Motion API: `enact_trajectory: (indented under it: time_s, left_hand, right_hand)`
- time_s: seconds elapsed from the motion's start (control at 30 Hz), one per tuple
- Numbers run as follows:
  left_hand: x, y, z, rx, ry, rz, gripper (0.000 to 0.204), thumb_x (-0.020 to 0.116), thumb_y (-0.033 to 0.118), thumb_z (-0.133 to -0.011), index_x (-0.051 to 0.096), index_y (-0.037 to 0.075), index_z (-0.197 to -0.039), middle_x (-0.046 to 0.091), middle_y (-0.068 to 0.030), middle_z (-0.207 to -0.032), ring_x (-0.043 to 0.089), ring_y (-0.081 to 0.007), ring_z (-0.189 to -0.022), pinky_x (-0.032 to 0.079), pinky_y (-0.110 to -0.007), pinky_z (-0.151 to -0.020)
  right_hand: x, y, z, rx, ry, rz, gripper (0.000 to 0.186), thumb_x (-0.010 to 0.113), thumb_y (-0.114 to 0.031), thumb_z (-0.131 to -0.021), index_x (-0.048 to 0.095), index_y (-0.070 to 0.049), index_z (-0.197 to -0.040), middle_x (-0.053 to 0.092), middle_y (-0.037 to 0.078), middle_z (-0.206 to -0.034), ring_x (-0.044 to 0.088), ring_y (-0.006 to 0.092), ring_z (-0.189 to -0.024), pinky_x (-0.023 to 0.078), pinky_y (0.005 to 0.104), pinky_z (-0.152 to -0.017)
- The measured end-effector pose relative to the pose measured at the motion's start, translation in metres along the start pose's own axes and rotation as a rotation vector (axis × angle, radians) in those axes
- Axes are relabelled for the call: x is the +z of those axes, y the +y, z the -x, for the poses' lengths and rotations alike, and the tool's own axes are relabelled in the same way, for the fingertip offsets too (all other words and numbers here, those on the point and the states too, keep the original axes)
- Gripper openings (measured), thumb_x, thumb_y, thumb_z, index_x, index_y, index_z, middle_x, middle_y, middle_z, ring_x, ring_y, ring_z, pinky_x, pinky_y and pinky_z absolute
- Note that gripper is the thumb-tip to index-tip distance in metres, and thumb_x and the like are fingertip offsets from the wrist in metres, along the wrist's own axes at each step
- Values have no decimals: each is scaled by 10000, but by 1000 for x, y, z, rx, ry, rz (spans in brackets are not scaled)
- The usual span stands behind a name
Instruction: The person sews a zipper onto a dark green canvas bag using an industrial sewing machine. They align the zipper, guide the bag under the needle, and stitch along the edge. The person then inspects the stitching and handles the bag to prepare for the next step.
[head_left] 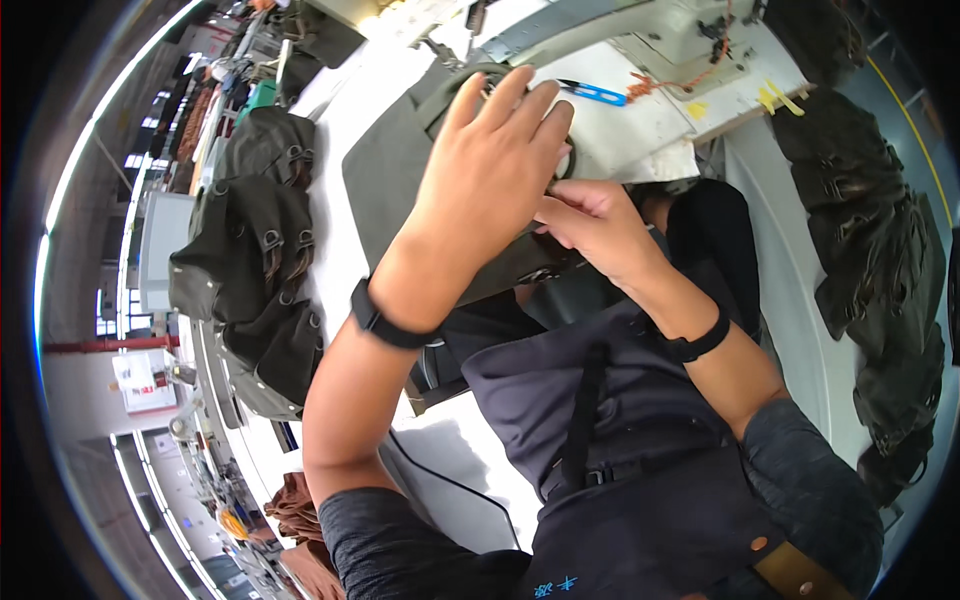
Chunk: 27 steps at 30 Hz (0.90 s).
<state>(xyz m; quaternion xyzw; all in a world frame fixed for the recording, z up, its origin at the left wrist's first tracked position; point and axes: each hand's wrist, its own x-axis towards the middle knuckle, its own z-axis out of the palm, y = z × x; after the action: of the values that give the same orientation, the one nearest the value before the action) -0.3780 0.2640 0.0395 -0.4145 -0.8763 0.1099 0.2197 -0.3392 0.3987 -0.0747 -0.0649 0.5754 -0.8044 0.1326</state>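
A grey-green fabric bag piece (385,175) lies across the white worktable, with metal hardware (540,273) along its near edge. My left hand (495,165) rests over its right part, back upward, fingers stretched out and slightly apart; what lies under the palm is hidden. Just to the right, my right hand (600,225) is closed, thumb and forefinger pinched at the bag's right edge, close below the left hand's fingers. The exact spot between those fingertips is covered. Beyond the hands, blue-handled thread snips (597,93) lie by the sewing machine bed.
The sewing machine (685,50) stands at the far side, with orange-brown thread (645,86) on its bed. Dark green bags with metal rings (250,240) are heaped on the left. More dark green fabric pieces (860,220) hang on the right. A black cable (450,475) runs near my left elbow.
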Motion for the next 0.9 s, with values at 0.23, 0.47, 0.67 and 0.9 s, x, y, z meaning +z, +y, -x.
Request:
enact_trajectory:
  time_s: [0.23,0.47,0.67,0.9]
  left_hand:
    - [-58,-24,56,-240,-49,-168,358,767,197,-893,702,96,-1230,628,-99,-1340,549,-330,-1358,394,-527,-1152]
    - [-48,3,109,-546,11,-279,350,782,271,-926,726,74,-1210,671,-91,-1359,553,-300,-1383,316,-516,-1213]
    - [-37,52,76,-483,-146,22,844,597,711,-915,562,95,-1492,633,-88,-1423,516,-296,-1393,86,-615,-1263]
    - [-3,67,84,-665,5,189,717,488,640,-1020,523,170,-1561,516,-131,-1569,360,-373,-1503,28,-578,-1271]
  right_hand:
    - [-7,2,0,-6,-92,21,419,707,-294,-1032,608,2,-753,452,-64,-612,389,13,-617,337,266,-538]
    - [13,-1,4,-234,12,9,422,645,-274,-1073,553,-11,-756,415,-35,-627,387,34,-623,337,278,-544]
    - [13,-21,7,-157,-52,-219,382,621,-231,-1077,576,-60,-739,500,-48,-634,446,17,-609,408,249,-579]
    - [17,-22,9,-125,-8,-172,405,632,-228,-1071,557,-68,-707,530,-44,-626,454,12,-596,379,227,-543]
